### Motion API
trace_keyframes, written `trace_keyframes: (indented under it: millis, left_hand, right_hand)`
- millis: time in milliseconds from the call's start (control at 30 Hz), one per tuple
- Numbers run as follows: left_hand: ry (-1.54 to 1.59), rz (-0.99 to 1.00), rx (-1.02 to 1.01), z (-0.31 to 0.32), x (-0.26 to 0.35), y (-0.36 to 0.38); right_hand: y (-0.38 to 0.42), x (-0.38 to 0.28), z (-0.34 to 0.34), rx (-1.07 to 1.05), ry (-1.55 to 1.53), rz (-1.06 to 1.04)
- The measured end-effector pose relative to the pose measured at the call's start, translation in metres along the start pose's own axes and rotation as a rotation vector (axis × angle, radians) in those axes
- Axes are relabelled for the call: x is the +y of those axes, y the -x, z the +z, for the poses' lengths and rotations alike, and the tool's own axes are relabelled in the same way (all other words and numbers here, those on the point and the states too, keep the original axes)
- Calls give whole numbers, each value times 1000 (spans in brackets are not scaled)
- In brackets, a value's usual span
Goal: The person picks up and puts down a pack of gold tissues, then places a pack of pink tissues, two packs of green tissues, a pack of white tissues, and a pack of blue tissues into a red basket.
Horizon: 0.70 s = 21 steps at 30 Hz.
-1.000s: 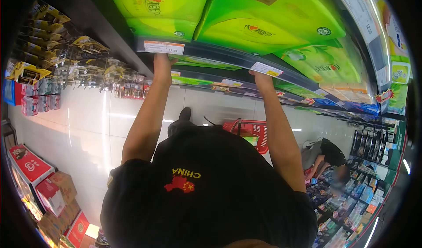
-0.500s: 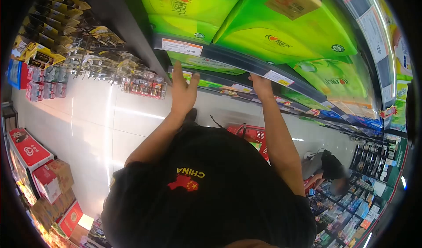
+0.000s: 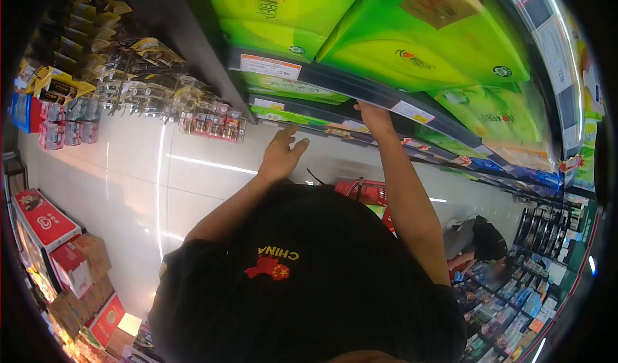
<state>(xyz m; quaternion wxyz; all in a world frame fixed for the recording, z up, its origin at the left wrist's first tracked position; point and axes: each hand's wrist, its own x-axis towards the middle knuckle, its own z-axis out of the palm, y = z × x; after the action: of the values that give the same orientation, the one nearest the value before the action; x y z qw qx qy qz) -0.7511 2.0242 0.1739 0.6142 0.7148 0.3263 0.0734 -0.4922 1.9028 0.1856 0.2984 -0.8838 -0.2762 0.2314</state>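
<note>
My left hand (image 3: 283, 155) is in the air just in front of the lower shelf edge, its fingers spread and nothing in it. My right hand (image 3: 374, 118) reaches under the edge of the upper shelf (image 3: 347, 87), into the gap over the lower shelf. Its fingertips are hidden there, so I cannot see what they touch. To the left of it, a green pack (image 3: 293, 87) that looks like tissues lies in the gap. Larger green tissue packs (image 3: 412, 54) fill the shelf above both hands.
A red shopping basket (image 3: 364, 189) stands on the floor by my right forearm. Small packaged goods (image 3: 209, 125) hang on a rack at the left. Boxes (image 3: 48, 218) are stacked at the lower left. Another person (image 3: 479, 241) crouches at the right beside low shelves.
My left hand has come away from the shelf, down and slightly right. My right hand has moved a little left and up, deeper into the gap.
</note>
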Motion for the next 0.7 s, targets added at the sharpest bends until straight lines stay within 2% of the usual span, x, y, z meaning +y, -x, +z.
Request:
trace_keyframes:
  millis: [100, 167, 200, 267, 300, 367, 433, 500, 567, 633, 667, 700]
  left_hand:
    - [-39, 15, -59, 4, -4, 1]
    - [-56, 22, -90, 6, -2, 1]
    - [-66, 22, -105, 6, 1, 1]
    - [-90, 25, -129, 7, 5, 0]
    - [-104, 28, -140, 8, 6, 0]
    - [-127, 26, -165, 10, 7, -1]
    - [-147, 28, -203, 12, 7, -2]
    - [-158, 40, -237, 18, 2, -4]
    - [-216, 70, -281, 26, 3, -10]
    - [-319, 111, -320, 33, 6, -16]
    - [-361, 190, -325, 38, 9, -21]
    - [-403, 268, -329, 44, 15, -27]
  right_hand:
    - [7, 2, -1, 14, -182, 57]
    - [28, -32, -15, -29, -406, 191]
    - [34, -24, -8, 17, -452, 124]
    - [47, 12, 20, 110, -541, -11]
    - [59, 33, 32, 157, -468, 3]
    - [95, 84, 55, 252, -322, 41]
    - [142, 144, 79, 328, -358, 185]
    - [201, 198, 90, 381, -28, 254]
    - [266, 240, 89, 284, -40, 442]
    - [327, 287, 101, 199, 236, 465]
    - [358, 330, 121, 114, 144, 610]
    - [372, 336, 130, 69, 37, 737]
